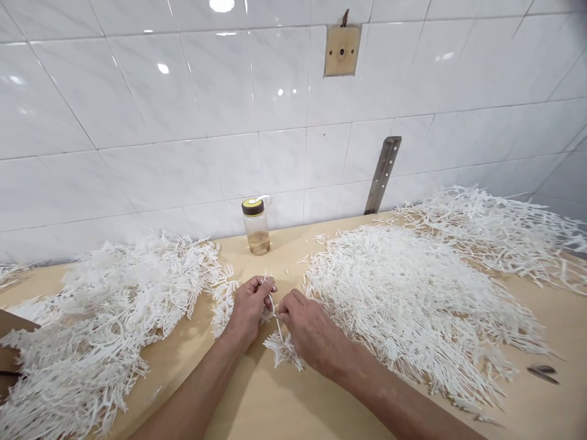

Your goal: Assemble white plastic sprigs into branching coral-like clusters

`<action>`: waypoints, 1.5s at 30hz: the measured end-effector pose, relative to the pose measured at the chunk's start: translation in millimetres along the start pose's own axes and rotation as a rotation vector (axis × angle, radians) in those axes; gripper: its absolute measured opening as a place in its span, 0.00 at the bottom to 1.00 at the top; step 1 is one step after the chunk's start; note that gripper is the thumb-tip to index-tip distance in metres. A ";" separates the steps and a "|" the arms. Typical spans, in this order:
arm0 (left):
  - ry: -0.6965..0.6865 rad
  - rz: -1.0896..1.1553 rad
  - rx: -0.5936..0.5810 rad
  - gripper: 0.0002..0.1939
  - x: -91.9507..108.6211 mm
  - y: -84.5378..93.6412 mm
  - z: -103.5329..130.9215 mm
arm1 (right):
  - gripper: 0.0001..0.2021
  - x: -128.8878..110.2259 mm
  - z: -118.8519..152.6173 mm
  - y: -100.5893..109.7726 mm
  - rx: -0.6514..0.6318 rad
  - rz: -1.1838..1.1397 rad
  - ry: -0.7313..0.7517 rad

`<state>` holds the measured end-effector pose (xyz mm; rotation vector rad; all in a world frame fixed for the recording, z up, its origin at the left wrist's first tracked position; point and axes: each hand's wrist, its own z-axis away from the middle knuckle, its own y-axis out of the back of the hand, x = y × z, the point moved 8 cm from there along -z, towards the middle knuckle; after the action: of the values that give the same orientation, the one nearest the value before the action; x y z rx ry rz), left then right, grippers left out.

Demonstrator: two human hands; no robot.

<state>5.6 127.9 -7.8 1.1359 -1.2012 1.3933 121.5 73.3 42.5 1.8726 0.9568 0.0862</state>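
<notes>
At the middle of the table my left hand (251, 305) is closed, thumb against fingers, on a thin white branched plastic strip (276, 315). Close on its right, my right hand (308, 324) is closed too, its fingertips pinched beside the same strip; they hide what exactly they grip. The strip hangs between the two hands toward a small clump of white pieces (283, 351) lying below them. Another small heap of white pieces (222, 308) lies just left of my left hand.
Large heaps of white branched strips lie at left (105, 305) and right (413, 293), with looser strands (495, 226) at back right. A lidded bottle (257, 229) stands near the tiled wall. A metal bracket (383, 174) rises behind. A small dark tool (543, 373) lies far right.
</notes>
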 end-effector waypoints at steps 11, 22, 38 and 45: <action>-0.043 -0.117 -0.126 0.22 11.7 -11.9 5.7 | 0.07 55.3 -3.2 83.9 0.480 0.072 -0.261; -0.357 -0.334 -0.097 0.12 43.6 -20.2 20.2 | 0.12 58.6 -4.6 16.1 0.010 -0.528 -0.523; -0.514 -0.546 -0.018 0.14 59.4 3.1 5.8 | 0.20 76.0 12.4 -49.3 0.003 -0.990 -0.755; -0.453 -0.731 -0.313 0.14 41.1 -17.6 11.3 | 0.20 75.1 14.2 -42.5 0.104 -1.047 -0.766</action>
<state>18.5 121.3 35.9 1.4973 -1.0845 0.3939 154.8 119.6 -23.7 1.1032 1.2391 -1.2198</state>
